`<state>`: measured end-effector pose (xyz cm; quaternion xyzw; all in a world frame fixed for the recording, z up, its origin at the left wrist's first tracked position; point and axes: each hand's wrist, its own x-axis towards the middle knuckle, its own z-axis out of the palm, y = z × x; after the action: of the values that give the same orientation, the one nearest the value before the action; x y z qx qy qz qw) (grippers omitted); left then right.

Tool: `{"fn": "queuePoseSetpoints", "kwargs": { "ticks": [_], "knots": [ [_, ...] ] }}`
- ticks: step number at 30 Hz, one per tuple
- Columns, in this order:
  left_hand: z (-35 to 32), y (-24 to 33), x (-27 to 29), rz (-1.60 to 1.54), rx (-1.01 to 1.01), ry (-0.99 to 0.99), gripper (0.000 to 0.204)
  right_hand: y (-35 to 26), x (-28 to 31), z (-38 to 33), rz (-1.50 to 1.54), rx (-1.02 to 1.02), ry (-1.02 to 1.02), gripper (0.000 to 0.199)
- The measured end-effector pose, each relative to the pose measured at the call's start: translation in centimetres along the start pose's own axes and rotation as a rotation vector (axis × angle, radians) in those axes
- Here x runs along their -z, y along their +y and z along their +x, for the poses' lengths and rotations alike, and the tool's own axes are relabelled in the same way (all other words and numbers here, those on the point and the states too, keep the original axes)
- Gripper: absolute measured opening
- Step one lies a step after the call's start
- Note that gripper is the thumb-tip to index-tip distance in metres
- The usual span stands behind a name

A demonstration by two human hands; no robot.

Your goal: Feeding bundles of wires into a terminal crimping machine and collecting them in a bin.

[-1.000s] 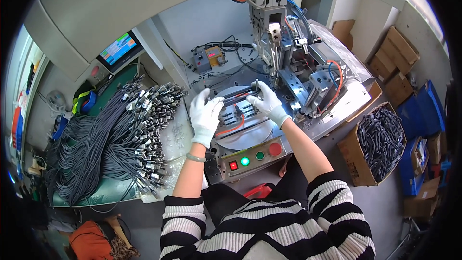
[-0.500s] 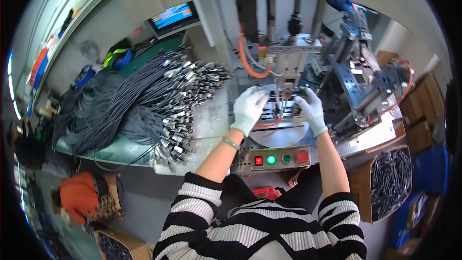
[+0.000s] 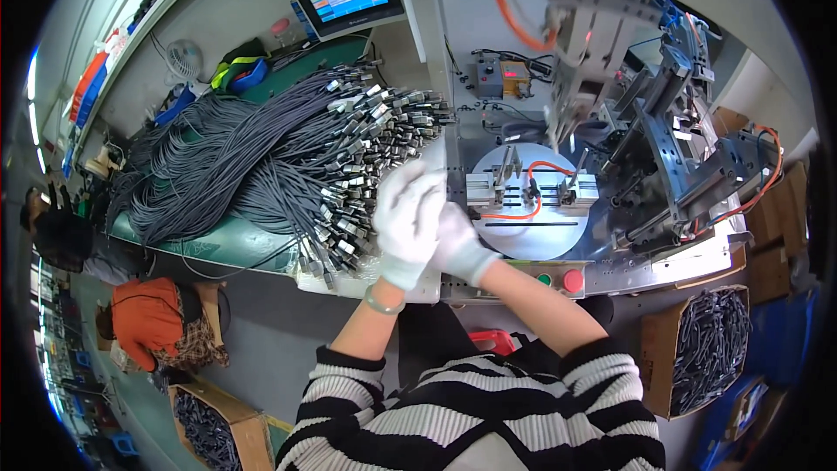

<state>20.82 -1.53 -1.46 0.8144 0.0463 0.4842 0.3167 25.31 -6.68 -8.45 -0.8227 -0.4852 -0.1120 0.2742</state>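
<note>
Hands (image 3: pixel 427 227) overlap beside cables (image 3: pixel 261 157), plugs rightward.

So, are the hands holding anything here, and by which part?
Cannot be told: the gloved left hand overlaps the right hand beside the cables, blurred, hiding any hold.

Both gloved hands, left hand (image 3: pixel 408 220) over right hand (image 3: pixel 453 242), sit in a tight spot. Big cable pile (image 3: pixel 261 157) blocks the left. To the right, round plate (image 3: pixel 532 240) w/ clamps (image 3: pixel 532 187); machine parts (image 3: pixel 671 148) crowd behind it. Open room below, near the buttons (image 3: pixel 558 280).
</note>
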Motion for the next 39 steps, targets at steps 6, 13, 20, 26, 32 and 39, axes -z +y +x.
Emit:
{"fn": "queuePoseSetpoints", "kwargs": {
  "ticks": [6, 13, 20, 26, 32, 39],
  "knots": [
    [-2.1, -1.5, 5.6, 0.147, 0.157, 0.026, 0.023, -0.8, -2.9, 4.0, 0.074, 0.312, -0.056, 0.022],
    [-2.1, -2.6, 3.1, 0.249, -0.156, -0.28, 0.02, 3.5, 3.4, -0.8, 0.094, 0.372, 0.063, 0.017],
    [-0.4, -5.1, -1.3, 0.23, -0.036, -0.611, 0.022, 18.6, 13.9, -7.7, 0.235, -0.31, 0.215, 0.015],
    [1.7, -5.6, -7.7, 0.217, 0.016, -0.578, 0.03, 24.1, 14.8, -6.8, 0.165, -0.468, 0.27, 0.018],
    [1.6, -7.3, -6.7, 0.209, 0.046, -0.716, 0.032, 24.7, 13.9, -6.5, 0.199, -0.409, 0.205, 0.022],
    [2.3, -8.0, -4.5, 0.26, 0.279, -0.785, 0.032, 22.3, 14.4, -7.3, 0.222, -0.598, 0.214, 0.022]
  ]
}}
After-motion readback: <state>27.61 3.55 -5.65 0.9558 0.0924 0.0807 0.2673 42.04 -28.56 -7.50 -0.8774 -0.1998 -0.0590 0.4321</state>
